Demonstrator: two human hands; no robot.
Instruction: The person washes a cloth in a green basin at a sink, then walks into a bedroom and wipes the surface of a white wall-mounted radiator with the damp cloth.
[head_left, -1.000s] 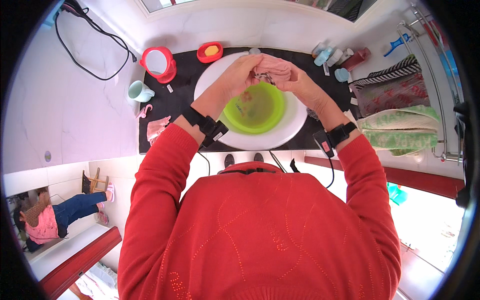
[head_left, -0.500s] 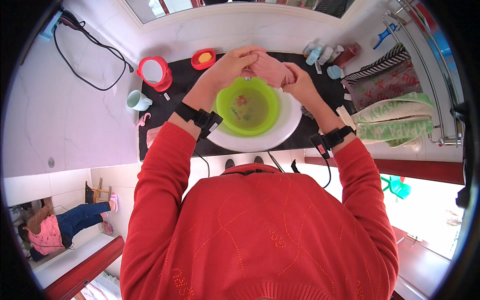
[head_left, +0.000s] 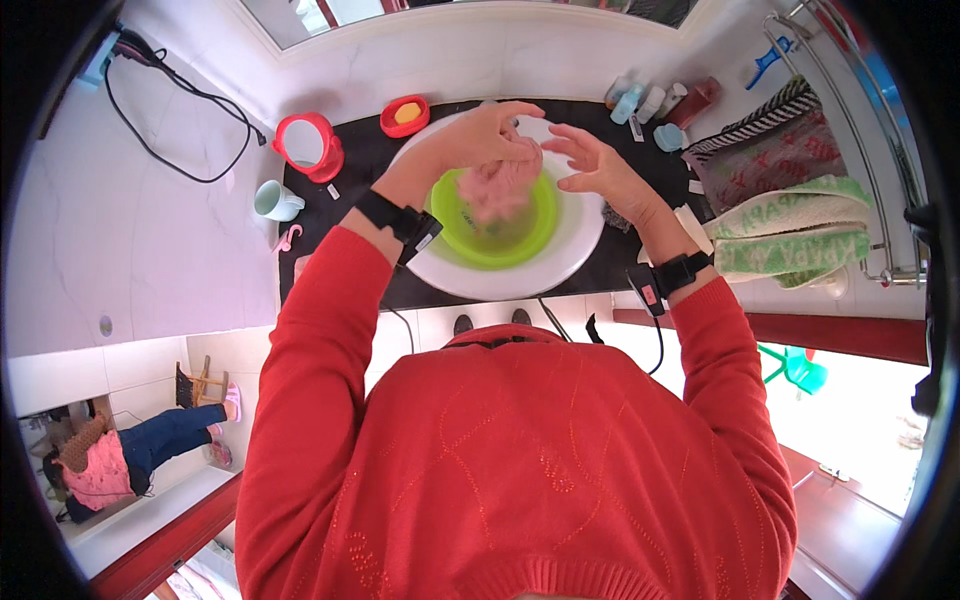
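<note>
A pink cloth (head_left: 497,192) hangs bunched over a lime-green basin (head_left: 548,228), its lower part down at the water. My left hand (head_left: 487,137) is closed on the cloth's upper end, above the far side of the basin. To its right, my right hand (head_left: 597,168) is open with fingers apart, next to the cloth and holding nothing. Under the basin is a white oval sink (head_left: 580,240) set in a black counter (head_left: 350,245). The water inside the basin is partly hidden by the cloth.
Left on the counter are a red-framed mirror (head_left: 305,145), a pale blue cup (head_left: 277,202) and a red soap dish (head_left: 404,117). Several bottles (head_left: 650,105) stand back right. Towels (head_left: 795,240) hang from a metal rack (head_left: 880,180). Another person (head_left: 130,455) is at the lower left.
My right hand has let go of the cloth and spread its fingers. The cloth has dropped from between both hands and now hangs from my left hand into the basin.
</note>
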